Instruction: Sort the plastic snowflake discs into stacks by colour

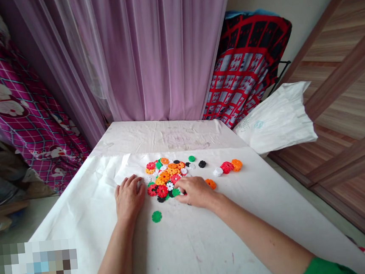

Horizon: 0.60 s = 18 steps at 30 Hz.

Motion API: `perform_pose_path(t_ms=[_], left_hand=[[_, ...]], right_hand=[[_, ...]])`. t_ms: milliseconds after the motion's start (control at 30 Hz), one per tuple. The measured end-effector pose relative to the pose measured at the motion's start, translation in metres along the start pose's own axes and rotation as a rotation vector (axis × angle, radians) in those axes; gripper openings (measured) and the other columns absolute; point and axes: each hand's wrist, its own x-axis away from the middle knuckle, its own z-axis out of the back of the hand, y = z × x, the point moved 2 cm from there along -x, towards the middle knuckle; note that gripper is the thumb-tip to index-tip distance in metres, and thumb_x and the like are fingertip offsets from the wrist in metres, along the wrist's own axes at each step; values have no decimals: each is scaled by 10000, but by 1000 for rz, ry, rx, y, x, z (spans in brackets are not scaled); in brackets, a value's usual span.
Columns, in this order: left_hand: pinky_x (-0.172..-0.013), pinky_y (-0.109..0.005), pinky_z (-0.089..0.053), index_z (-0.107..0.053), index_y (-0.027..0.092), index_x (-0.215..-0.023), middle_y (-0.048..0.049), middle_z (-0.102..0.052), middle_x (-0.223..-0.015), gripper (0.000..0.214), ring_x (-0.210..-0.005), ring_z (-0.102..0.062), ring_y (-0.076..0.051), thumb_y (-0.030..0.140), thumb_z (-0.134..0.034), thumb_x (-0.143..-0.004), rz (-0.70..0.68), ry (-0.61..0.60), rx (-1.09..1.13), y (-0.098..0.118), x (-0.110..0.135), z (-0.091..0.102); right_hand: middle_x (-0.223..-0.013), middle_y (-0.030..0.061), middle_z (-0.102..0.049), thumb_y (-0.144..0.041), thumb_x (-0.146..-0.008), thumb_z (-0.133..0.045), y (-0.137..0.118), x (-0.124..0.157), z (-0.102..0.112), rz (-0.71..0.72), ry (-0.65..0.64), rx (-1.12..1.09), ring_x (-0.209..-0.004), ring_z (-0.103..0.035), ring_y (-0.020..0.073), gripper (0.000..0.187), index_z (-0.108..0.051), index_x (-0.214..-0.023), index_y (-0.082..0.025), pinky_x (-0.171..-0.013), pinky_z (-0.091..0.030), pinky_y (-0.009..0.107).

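Note:
Notched, flower-shaped plastic discs (163,177) in orange, red, white, black and green lie in a loose pile on the white-covered table. At the near right side of the pile is my right hand (195,191), its thumb and forefinger pinched on a green disc (176,192); the other fingers are curled under and partly hidden. My left hand (129,198) rests palm down left of the pile, fingers stretched out and holding nothing. A single green disc (156,216) lies between my forearms. Right of the pile are a white stack (218,172), a red stack (227,167) and an orange stack (237,164), touching in a row.
An orange disc (210,184) lies just beyond my right wrist, and a black disc (202,164) sits farther back. A white bag (277,120) hangs over the table's right edge. Pink curtains (162,53) stand behind the table (211,241).

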Motion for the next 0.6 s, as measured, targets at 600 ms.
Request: perform_pose_path(t_ms=[600], left_hand=[[-1162, -519, -265, -676, 290, -1179, -36, -603, -1405, 353, -1370, -445, -277, 384, -445, -929, 13, 14, 17, -2, -1, -3]], right_hand=[[-1030, -12, -755, -320, -809, -648, 114, -76, 37, -363, 60, 126, -983, -661, 184, 265, -742, -1054, -294, -768, -444, 242]])
